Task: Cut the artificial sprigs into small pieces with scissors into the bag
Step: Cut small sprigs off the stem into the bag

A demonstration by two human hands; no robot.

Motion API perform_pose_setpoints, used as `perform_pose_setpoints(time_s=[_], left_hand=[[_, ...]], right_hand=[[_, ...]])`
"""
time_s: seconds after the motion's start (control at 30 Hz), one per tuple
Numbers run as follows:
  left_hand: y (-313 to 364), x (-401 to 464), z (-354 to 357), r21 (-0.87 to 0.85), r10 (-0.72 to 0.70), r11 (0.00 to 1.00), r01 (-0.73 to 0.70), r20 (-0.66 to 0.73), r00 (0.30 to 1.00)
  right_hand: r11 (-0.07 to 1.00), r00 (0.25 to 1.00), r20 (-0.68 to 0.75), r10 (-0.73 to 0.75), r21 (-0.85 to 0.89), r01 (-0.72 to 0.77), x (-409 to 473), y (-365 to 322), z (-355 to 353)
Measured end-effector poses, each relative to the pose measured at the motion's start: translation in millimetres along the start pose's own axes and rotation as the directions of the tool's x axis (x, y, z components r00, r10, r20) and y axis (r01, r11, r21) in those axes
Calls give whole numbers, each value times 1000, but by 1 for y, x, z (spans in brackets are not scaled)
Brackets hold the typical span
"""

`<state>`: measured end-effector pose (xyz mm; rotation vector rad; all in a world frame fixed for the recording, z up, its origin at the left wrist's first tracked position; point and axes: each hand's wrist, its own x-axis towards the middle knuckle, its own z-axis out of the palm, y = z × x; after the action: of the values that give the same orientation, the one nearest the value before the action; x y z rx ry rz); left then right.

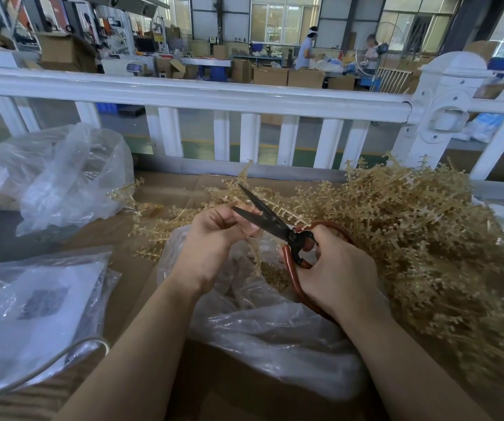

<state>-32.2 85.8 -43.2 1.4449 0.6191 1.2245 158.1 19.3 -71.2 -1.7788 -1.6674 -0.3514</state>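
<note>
Beige sprig point(255, 253) pinched in your left hand point(214, 235), dangling over the open bag point(260, 323) at the table's near edge | right hand point(332, 275) curled through the scissors point(270, 221), blades parted | snip short, keep cuts above the bag mouth.

The right hand point(335, 278) covers most of the red handles of the scissors point(270, 221), and its fingertips are hidden inside the loops. The left hand point(214, 235) curls over the sprig point(255, 253) it pinches, so the grip point cannot be seen, and the sprig's lower end blurs into the clear bag point(260, 323) beneath both hands. Right of the right hand, the sprig pile point(421, 232) runs off the picture's edge, and the label in the flat bag point(32, 311) left of the left hand is too blurred to read.
</note>
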Motion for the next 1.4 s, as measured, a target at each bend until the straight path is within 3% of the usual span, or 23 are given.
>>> perform_pose_setpoints(time_s=[0.63,0.97,1.2,1.4], left_hand=[[-6,2,0,-68,40,997,-36,52,998],[-4,3,1,-37,48,998,-46,52,997],[-7,5,-1,-64,0,998,-3,-42,999],[-7,6,-1,-190,-101,979,79,-110,989]], right_hand=[[994,1000,-15,-14,112,15,0,-5,-7],[997,1000,4,-9,77,9,-1,5,3],[997,999,-15,-32,74,33,-2,10,7],[996,1000,14,21,91,-22,-2,10,8]])
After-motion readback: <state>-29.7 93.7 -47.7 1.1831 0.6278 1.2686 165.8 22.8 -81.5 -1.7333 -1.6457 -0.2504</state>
